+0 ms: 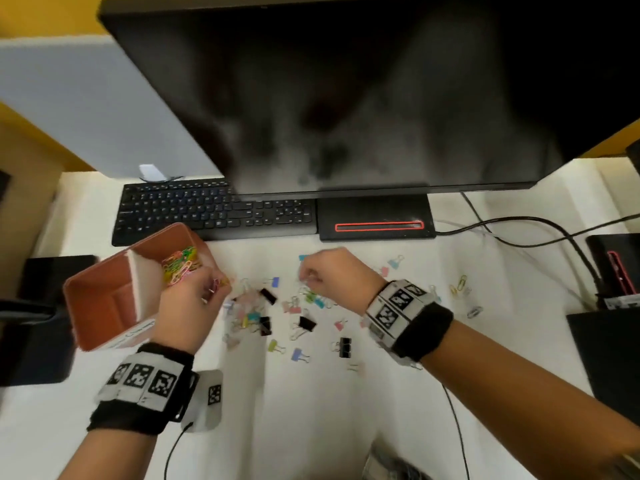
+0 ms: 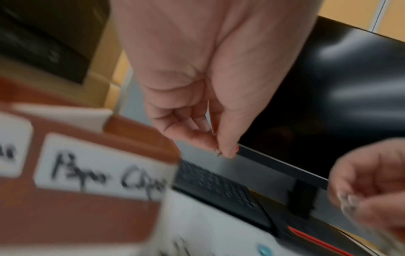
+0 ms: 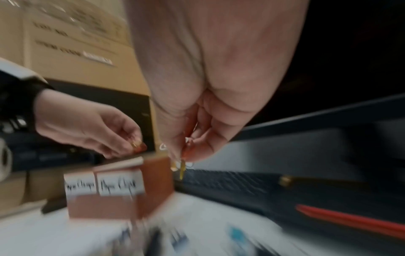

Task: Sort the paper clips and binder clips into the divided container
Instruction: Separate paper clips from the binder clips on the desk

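Observation:
A brown divided container [image 1: 104, 299] stands at the left, tilted, with a white divider and a heap of coloured paper clips [image 1: 180, 265] in its far compartment. Its front carries a "Paper Clips" label [image 2: 98, 166]. My left hand [image 1: 214, 287] hovers at the container's right edge and pinches a few paper clips [image 3: 137, 143]. My right hand [image 1: 308, 277] is over the loose pile and pinches paper clips; a yellow one [image 3: 182, 168] hangs from its fingertips. Several coloured and black binder clips [image 1: 277, 306] lie scattered on the white desk between and below the hands.
A black keyboard [image 1: 214, 209] and a monitor stand [image 1: 377, 220] lie just behind the pile, under a large dark monitor [image 1: 346, 91]. A few paper clips [image 1: 460, 285] lie at the right near cables [image 1: 554, 226]. Black boxes sit at both desk edges.

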Demonstrator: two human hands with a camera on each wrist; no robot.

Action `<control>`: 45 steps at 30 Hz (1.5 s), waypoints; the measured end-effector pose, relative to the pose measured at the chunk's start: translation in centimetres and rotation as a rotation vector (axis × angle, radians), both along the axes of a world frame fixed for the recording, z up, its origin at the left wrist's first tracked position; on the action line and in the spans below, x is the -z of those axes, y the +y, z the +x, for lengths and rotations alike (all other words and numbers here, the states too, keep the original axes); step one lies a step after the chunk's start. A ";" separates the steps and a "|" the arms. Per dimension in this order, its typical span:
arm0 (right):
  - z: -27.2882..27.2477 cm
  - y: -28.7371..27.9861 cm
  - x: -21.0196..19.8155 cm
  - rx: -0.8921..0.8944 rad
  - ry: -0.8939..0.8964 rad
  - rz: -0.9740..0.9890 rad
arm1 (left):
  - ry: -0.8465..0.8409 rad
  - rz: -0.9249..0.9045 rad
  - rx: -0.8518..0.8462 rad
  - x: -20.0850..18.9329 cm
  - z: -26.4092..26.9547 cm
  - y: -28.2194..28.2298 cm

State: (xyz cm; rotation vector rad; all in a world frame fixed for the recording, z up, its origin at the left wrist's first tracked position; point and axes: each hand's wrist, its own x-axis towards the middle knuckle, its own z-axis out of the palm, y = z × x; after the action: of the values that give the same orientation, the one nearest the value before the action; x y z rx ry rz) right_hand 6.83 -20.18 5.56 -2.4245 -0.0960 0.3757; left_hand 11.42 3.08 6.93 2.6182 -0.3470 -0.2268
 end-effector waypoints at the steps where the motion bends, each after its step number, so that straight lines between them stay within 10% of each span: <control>1: 1.7 2.6 -0.9 -0.020 -0.042 0.048 | 0.008 0.034 -0.033 -0.4 1.1 1.3; 8: 10.5 16.4 -0.8 0.138 -0.001 0.217 | 0.118 0.325 -0.088 -0.3 7.0 6.1; 11: 9.8 16.8 -0.4 0.167 0.022 0.302 | 0.020 0.181 -0.068 -1.1 6.7 6.6; 16: 3.2 9.2 0.5 0.234 -0.073 0.305 | 0.076 -0.197 0.098 -1.3 2.9 3.0; 22: -9.0 -6.3 3.6 0.526 -0.039 0.017 | 0.193 -0.219 0.415 3.2 -2.4 -7.2; 30: -14.9 -18.7 6.3 0.581 0.202 -0.197 | 0.120 0.168 0.587 9.2 -5.0 -18.6; 45: -14.7 -21.0 9.0 0.532 0.090 -0.033 | 0.086 0.522 0.593 10.0 -5.0 -22.4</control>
State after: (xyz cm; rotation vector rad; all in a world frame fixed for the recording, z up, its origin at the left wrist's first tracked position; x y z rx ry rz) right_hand -7.90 -41.14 -3.47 -2.3452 0.5863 0.2391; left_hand 6.39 -19.28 -3.04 2.9147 -1.1674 -0.7059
